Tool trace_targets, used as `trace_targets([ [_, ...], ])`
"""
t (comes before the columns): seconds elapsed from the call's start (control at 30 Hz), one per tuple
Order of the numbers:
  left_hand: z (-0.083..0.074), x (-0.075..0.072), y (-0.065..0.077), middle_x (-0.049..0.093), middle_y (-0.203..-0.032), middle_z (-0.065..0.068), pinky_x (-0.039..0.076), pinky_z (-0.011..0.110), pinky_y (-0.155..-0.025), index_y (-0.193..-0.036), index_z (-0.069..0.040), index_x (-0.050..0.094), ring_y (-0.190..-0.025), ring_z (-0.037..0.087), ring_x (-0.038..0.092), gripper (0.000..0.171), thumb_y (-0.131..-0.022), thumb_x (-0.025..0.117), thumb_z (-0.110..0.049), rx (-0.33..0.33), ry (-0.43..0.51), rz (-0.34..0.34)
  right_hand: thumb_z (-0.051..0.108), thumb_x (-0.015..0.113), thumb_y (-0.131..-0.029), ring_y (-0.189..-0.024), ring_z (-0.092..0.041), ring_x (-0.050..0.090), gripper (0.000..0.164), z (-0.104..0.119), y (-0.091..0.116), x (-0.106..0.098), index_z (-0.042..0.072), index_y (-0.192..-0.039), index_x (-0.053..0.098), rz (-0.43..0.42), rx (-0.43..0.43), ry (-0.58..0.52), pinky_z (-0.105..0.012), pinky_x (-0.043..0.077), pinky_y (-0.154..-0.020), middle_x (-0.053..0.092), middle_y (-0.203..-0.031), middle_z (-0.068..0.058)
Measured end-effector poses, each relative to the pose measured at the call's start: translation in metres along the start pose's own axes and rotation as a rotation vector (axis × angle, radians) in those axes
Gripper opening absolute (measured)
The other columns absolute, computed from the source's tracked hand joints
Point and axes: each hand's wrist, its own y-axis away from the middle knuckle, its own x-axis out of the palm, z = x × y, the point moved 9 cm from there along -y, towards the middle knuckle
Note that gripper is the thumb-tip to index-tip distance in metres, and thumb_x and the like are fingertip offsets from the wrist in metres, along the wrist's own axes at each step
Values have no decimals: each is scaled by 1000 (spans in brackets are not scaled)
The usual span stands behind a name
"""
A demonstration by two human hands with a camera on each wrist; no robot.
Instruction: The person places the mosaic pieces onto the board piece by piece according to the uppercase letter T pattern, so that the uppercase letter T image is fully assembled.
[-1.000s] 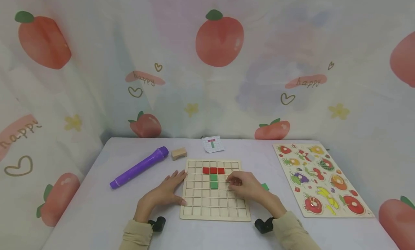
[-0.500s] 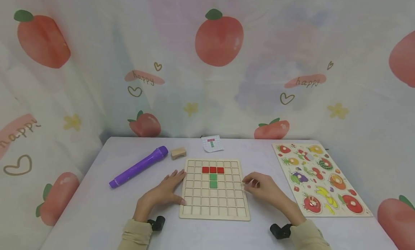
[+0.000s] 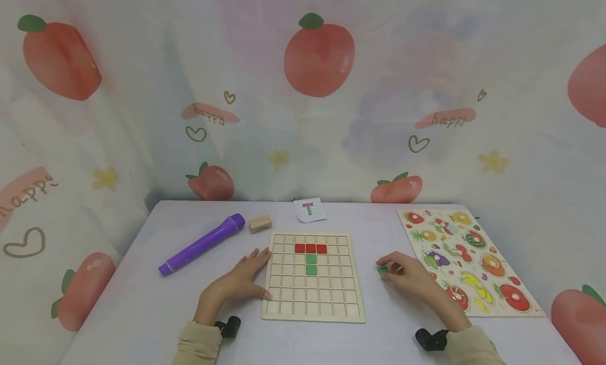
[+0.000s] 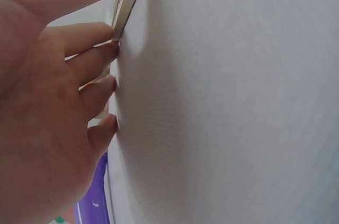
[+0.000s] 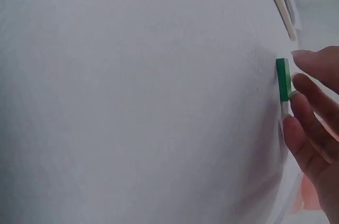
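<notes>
A square wooden grid board [image 3: 290, 295] lies mid-table. Set in its cells are a row of three red tiles [image 3: 310, 248] and, below the middle one, two green tiles [image 3: 311, 264] in a column. My left hand [image 3: 238, 279] rests spread at the board's left edge, with fingertips and thumb touching it. To the right of the board, my right hand [image 3: 409, 275] is over a loose green tile [image 5: 283, 79] lying flat on the table. Its fingertips hover at or touch the tile's upper side, while the thumb shows a small gap from it in the right wrist view.
A purple microphone-shaped tube [image 3: 203, 244] and a small wooden block [image 3: 260, 224] lie at the back left. Behind the board is a pattern card [image 3: 310, 210] showing a T. A fruit puzzle board [image 3: 437, 296] lies on the right, partly under the right forearm.
My right hand has moved from over the board's right part to the right, down to the loose green tile. The left hand has stayed at the board's edge.
</notes>
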Motion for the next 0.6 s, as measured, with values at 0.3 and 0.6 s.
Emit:
trace_targets([
  [0.3, 0, -2, 1, 25, -170, 13, 7, 55, -132, -161, -4, 32, -160, 37, 11, 105, -76, 90, -27, -6, 2, -6, 6, 78, -87, -81, -9, 52, 23, -1, 0, 0, 9, -109, 76, 19, -77, 29, -20, 47, -65, 64, -95, 1],
  [0.6, -2, -2, 3, 26, -170, 15, 7, 56, -131, -160, -2, 32, -159, 39, 12, 106, -76, 90, -28, 24, 20, -3, 13, 81, -86, -78, -8, 51, 17, 12, -6, 10, 9, -101, 76, 23, -105, 89, -22, 47, -64, 63, -88, 5],
])
